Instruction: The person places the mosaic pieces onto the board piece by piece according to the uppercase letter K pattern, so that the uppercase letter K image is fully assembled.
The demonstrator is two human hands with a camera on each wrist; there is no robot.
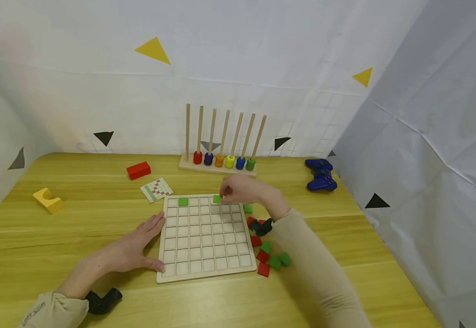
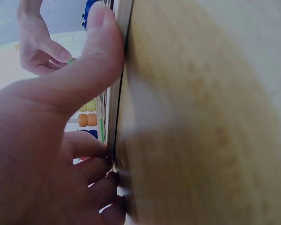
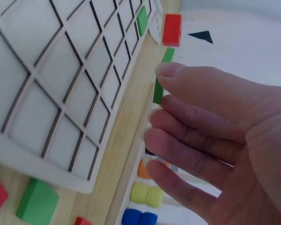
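1. Our right hand pinches one green tile over the top row of the grid board.
2. Our left hand lies flat, fingers spread, pressing the board's left edge.
3. One green tile already sits in the top row.
4. Beside the board lie four loose green tiles and four red tiles.

The right hand pinches a green tile over the top row of the grid board. The left hand rests flat against the board's left edge. Another green tile sits in that row. Loose red and green tiles lie on the table right of the board.
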